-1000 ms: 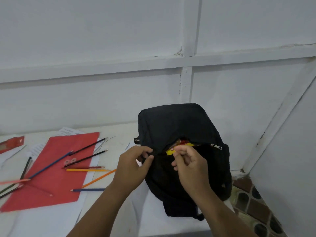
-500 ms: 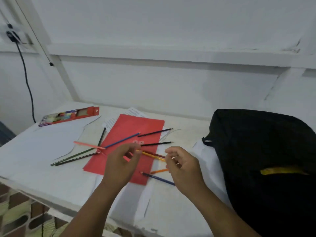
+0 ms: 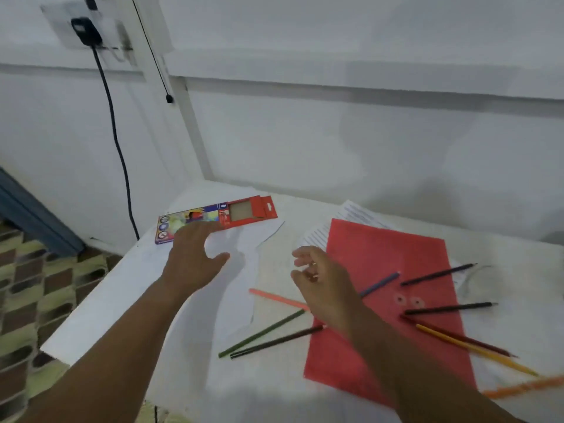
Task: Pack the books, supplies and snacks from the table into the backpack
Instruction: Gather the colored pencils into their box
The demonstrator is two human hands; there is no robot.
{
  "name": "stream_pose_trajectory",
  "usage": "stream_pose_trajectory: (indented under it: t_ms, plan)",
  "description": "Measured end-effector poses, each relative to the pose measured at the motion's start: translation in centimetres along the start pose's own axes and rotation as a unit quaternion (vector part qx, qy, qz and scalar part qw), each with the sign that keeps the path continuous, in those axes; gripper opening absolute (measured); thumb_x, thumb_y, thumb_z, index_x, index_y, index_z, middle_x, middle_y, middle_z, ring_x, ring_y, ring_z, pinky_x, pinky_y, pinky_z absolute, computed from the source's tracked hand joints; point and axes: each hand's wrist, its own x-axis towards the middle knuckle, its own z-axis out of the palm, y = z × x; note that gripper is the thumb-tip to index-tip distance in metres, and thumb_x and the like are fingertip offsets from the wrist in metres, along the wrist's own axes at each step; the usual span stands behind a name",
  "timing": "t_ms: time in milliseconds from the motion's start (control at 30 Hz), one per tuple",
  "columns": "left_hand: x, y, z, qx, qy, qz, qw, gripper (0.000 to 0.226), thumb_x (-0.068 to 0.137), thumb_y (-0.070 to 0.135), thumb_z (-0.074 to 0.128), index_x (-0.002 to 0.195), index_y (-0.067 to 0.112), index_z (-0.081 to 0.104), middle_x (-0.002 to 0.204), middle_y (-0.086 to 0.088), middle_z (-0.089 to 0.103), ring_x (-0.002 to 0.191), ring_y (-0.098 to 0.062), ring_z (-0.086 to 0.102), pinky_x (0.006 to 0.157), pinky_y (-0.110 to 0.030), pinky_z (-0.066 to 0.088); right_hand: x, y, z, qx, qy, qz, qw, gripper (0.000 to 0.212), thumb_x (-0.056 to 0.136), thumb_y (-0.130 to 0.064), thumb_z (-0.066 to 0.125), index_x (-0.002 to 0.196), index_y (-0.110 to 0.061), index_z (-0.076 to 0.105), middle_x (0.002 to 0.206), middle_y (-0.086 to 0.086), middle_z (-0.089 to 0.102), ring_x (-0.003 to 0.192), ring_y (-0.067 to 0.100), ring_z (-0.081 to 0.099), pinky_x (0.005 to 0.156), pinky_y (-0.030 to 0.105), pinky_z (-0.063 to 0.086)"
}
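Observation:
A red and multicoloured pencil box point(image 3: 218, 217) lies flat at the far left of the white table point(image 3: 91, 312). My left hand point(image 3: 193, 257) stretches over its near end with fingers spread, holding nothing. My right hand point(image 3: 320, 285) hovers with loosely curled, empty fingers at the left edge of a red folder point(image 3: 393, 325). Several coloured pencils lie scattered around it: a pink one point(image 3: 276, 298), a green one point(image 3: 262, 333), a dark brown one point(image 3: 276, 342), a blue one point(image 3: 381, 283), black ones point(image 3: 438, 273) and a yellow one point(image 3: 476, 349). The backpack is out of view.
Printed white sheets point(image 3: 357, 215) lie under the folder. A black cable point(image 3: 117, 141) hangs from a wall socket point(image 3: 85, 29) at the left. The table's left edge drops to a patterned floor point(image 3: 30, 300). A white wall stands right behind the table.
My view swung left from the backpack to the table's left end. Both hands left the backpack's zipper; the left now reaches over the pencil box and the right hangs by the folder.

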Motion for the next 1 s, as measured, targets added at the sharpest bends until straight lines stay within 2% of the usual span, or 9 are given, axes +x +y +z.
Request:
stream_pose_trajectory:
  t_ms: [133, 233, 300, 433, 567, 700, 767, 900, 1000]
  plan:
    - [7.1, -5.9, 0.2, 0.106, -0.095, -0.016, 0.990, 0.092, 0.067, 0.060, 0.070, 0.147, 0.023, 0.044, 0.153, -0.013, 0.036, 0.143, -0.037, 0.026, 0.115, -0.048, 0.024, 3.7, 0.0, 3.9, -0.051, -0.008, 0.025, 0.998, 0.031, 0.090, -0.020, 0.063, 0.117, -0.034, 0.059, 0.114, -0.014, 0.060, 0.095, 0.004, 0.061, 0.084, 0.020, 0.050]
    - [10.8, -8.2, 0.6, 0.209, -0.183, -0.030, 0.960, 0.094, 0.076, 0.061, 0.071, 0.153, 0.041, 0.020, 0.165, -0.001, 0.011, 0.152, -0.030, 0.002, 0.119, -0.052, 0.012, 4.3, 0.3, 5.2, -0.033, 0.002, 0.049, 0.998, 0.030, 0.090, -0.019, 0.062, 0.114, -0.037, 0.058, 0.115, -0.016, 0.059, 0.097, 0.002, 0.059, 0.085, 0.018, 0.049]
    - [12.4, -9.1, 0.8, 0.222, -0.215, -0.026, 0.951, 0.089, 0.077, 0.061, 0.069, 0.151, 0.044, 0.022, 0.161, 0.003, 0.020, 0.152, -0.026, 0.005, 0.119, -0.051, 0.007, 4.3, 0.6, 5.5, -0.031, 0.013, 0.055, 0.998, 0.030, 0.091, -0.019, 0.062, 0.115, -0.037, 0.059, 0.116, -0.018, 0.060, 0.099, 0.001, 0.059, 0.086, 0.019, 0.051]
    - [12.9, -8.7, -0.1, 0.129, -0.165, -0.012, 0.978, 0.079, 0.050, 0.063, 0.078, 0.120, 0.046, 0.045, 0.115, 0.007, 0.051, 0.119, -0.018, 0.048, 0.110, -0.046, 0.020, 3.7, 0.8, 5.4, -0.017, 0.049, 0.065, 0.997, 0.029, 0.092, -0.015, 0.063, 0.115, -0.033, 0.062, 0.112, -0.018, 0.063, 0.097, 0.000, 0.060, 0.080, 0.012, 0.050]
    - [11.0, -5.1, -1.4, -0.001, -0.111, 0.016, 0.994, 0.083, 0.046, 0.064, 0.089, 0.114, 0.043, 0.045, 0.113, 0.006, 0.042, 0.100, -0.014, 0.057, 0.095, -0.035, 0.039, 2.5, 0.2, 4.9, 0.016, 0.073, 0.044, 0.996, 0.028, 0.092, -0.011, 0.063, 0.112, -0.031, 0.063, 0.110, -0.017, 0.065, 0.092, -0.003, 0.061, 0.075, 0.009, 0.048]
    - [6.2, 2.1, -0.9, -0.164, -0.109, 0.025, 0.980, 0.084, 0.052, 0.055, 0.091, 0.119, 0.038, 0.044, 0.116, 0.005, 0.041, 0.091, 0.003, 0.055, 0.063, -0.006, 0.044, 1.0, -0.9, 4.1, 0.079, 0.085, 0.020, 0.993, 0.034, 0.093, -0.020, 0.066, 0.115, -0.045, 0.059, 0.117, -0.020, 0.063, 0.092, 0.005, 0.065, 0.077, 0.016, 0.053]
    - [3.1, 5.7, 0.6, -0.230, -0.135, 0.005, 0.964, 0.075, 0.061, 0.043, 0.090, 0.120, 0.038, 0.044, 0.116, 0.008, 0.048, 0.087, -0.002, 0.063, 0.057, -0.009, 0.050, -0.2, -1.1, 3.2, 0.127, 0.104, 0.011, 0.986, 0.036, 0.092, -0.025, 0.066, 0.119, -0.046, 0.056, 0.118, -0.017, 0.063, 0.092, 0.012, 0.068, 0.078, 0.029, 0.058]
    - [-3.5, 10.4, 4.4, -0.367, -0.187, 0.012, 0.911, 0.042, 0.087, 0.021, 0.075, 0.114, 0.042, 0.051, 0.102, 0.007, 0.071, 0.079, -0.007, 0.071, 0.069, -0.028, 0.058, -3.9, 0.0, -0.9, 0.181, 0.174, 0.017, 0.968, 0.036, 0.094, -0.008, 0.063, 0.121, -0.030, 0.054, 0.111, -0.007, 0.071, 0.095, 0.014, 0.070, 0.078, 0.032, 0.059]
    - [-7.8, 12.2, 6.7, -0.396, -0.252, 0.011, 0.883, 0.038, 0.081, 0.033, 0.075, 0.109, 0.048, 0.055, 0.083, 0.012, 0.071, 0.076, -0.011, 0.069, 0.072, -0.035, 0.058, -7.7, 2.3, -4.8, 0.139, 0.205, 0.062, 0.967, 0.037, 0.095, 0.001, 0.057, 0.114, -0.031, 0.061, 0.103, -0.013, 0.073, 0.092, 0.008, 0.070, 0.081, 0.036, 0.060]
